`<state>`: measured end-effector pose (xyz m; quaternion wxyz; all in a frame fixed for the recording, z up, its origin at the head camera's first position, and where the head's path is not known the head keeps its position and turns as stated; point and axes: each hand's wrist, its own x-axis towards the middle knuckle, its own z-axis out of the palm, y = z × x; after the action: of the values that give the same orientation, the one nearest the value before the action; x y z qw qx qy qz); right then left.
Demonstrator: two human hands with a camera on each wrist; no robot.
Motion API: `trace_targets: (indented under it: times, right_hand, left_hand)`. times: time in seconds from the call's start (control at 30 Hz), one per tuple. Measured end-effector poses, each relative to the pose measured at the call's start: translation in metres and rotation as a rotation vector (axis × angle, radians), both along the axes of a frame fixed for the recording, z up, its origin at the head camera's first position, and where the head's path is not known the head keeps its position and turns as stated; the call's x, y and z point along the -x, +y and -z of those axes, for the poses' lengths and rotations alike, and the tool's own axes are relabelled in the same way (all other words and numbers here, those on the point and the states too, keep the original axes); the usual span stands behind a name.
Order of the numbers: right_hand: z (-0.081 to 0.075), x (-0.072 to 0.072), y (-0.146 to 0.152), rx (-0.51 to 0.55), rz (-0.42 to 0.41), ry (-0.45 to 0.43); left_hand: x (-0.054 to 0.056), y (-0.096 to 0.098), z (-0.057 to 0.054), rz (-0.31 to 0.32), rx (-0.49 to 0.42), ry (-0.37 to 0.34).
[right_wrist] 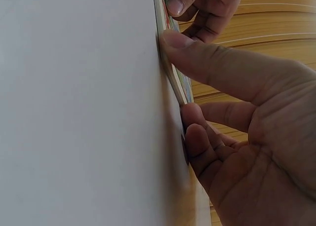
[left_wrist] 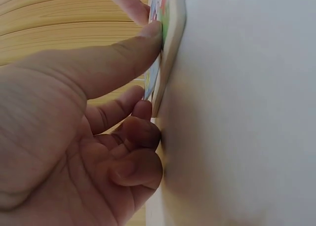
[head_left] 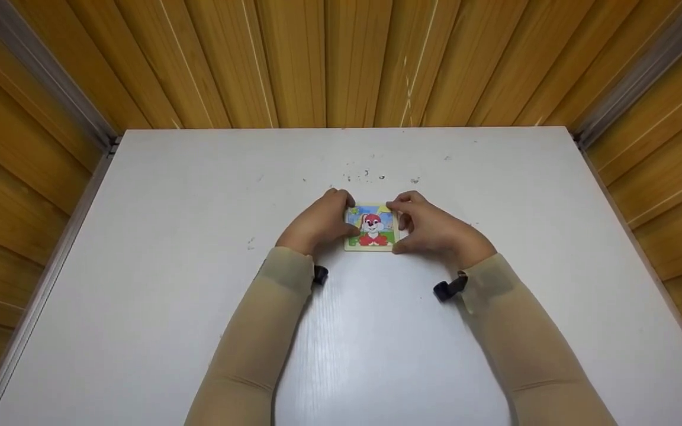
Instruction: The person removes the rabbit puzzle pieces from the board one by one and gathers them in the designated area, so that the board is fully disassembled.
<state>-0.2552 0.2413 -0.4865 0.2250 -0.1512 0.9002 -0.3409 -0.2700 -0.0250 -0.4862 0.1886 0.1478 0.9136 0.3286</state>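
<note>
Head view shows a rabbit puzzle (head_left: 372, 228) in a pale frame, face up on the white table (head_left: 151, 284), near the middle and well short of the 12 o'clock edge; the left hand (head_left: 320, 220) grips it from 9 o'clock, nearly closed, its thumb bent over the frame onto the picture and fingertips at the corner between 10 and 11 o'clock; the right hand (head_left: 436, 232) holds it from 3 o'clock, partly closed, forefinger at the 1 o'clock corner, thumb at the corner between 4 and 5 o'clock; both wrist views show the other fingers curled beside the board's edge; dark scuffs (head_left: 366, 174) mark the table at 12 o'clock from the puzzle; beige sleeves (head_left: 246, 331) reach in from 5 and 7 o'clock; wood-grain panels (head_left: 353, 65) stand at 12, 9 and 3 o'clock around the table
</note>
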Motion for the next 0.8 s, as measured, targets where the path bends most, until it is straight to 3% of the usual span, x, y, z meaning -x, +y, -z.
trace_targets:
  times: [0.33,0.53,0.8]
  right_hand:
    - [0.0001,-0.0007,0.0013,-0.001,-0.058,0.032]
    - [-0.0006,-0.0015,-0.0004,-0.024,-0.063,0.022]
    - [-0.0036,-0.0035,-0.0027,-0.07,-0.076,0.017]
  left_hand:
    - [0.0016,-0.0014,0.0028,0.036,0.033,0.061]
    - [0.0012,0.0003,0.0054,-0.011,0.008,0.092]
    - [-0.0003,0.0043,0.0043,-0.076,-0.029,0.076]
